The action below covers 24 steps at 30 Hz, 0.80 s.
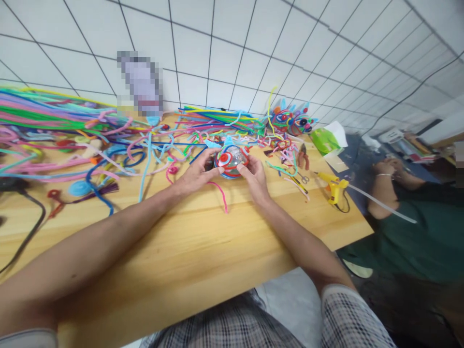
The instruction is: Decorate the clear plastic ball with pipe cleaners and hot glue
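Note:
Between my two hands is a round craft head (236,155), made of a clear ball wrapped in red, white and blue pipe cleaners, with a red-centred eye and light blue ears on top. My left hand (202,170) is closed around its left side, thumb near the eye. On the other side my right hand (254,174) grips it, thumb pressed on the front. Below the left hand a bright pink pipe cleaner (222,195) curls across the wooden table (203,261).
Bundles of pipe cleaners (43,113) cover the left and back. Finished-looking craft heads (293,120) stand behind at the right. Pliers (303,158), small scissors (304,179) and a yellow glue gun (332,186) lie rightward. Another person (416,222) sits beyond the table's right edge.

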Available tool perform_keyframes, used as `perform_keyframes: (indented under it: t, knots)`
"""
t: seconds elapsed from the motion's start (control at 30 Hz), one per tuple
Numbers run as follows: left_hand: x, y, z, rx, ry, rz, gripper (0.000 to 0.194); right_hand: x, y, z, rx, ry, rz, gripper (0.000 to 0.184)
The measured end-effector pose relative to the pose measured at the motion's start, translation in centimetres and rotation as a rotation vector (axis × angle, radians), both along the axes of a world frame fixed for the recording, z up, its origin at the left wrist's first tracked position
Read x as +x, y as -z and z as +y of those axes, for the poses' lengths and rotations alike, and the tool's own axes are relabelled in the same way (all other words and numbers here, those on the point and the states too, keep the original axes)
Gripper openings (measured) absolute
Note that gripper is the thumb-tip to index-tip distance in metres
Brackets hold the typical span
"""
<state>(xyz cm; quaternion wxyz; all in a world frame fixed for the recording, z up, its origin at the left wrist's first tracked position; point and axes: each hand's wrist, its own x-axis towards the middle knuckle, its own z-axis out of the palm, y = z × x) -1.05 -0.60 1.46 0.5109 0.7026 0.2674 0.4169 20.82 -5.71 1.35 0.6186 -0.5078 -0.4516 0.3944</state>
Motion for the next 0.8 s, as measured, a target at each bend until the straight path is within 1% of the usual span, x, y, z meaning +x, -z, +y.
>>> perform_keyframes:
  t: [0.13, 0.23, 0.3, 0.4, 0.57, 0.8]
  knots:
    - [0.0, -0.3, -0.1, -0.013, 0.027, -0.015, 0.082, 0.2, -0.2, 0.1, -0.001, 0.004, 0.004, 0.087]
    - [-0.1, -0.6, -0.2, -0.045, 0.027, 0.002, 0.09, 0.2, -0.6, 0.0, 0.014, -0.005, -0.004, 0.091]
    - [-0.1, -0.8, -0.3, -0.049, 0.033, 0.014, 0.092, 0.1, -1.0, -0.2, 0.017, -0.028, -0.006, 0.092]
    - [-0.1, -1.0, -0.5, -0.027, 0.049, 0.021, 0.092, 0.0, -1.4, -0.5, 0.014, -0.034, -0.008, 0.093]
    - [-0.1, -1.4, -0.9, -0.005, 0.045, 0.054, 0.091, -0.3, -1.8, -0.9, 0.058, -0.011, -0.002, 0.095]
    - [-0.3, -1.5, -1.1, 0.027, 0.045, 0.135, 0.087, -0.3, -1.7, -0.9, 0.106, 0.026, -0.052, 0.093]
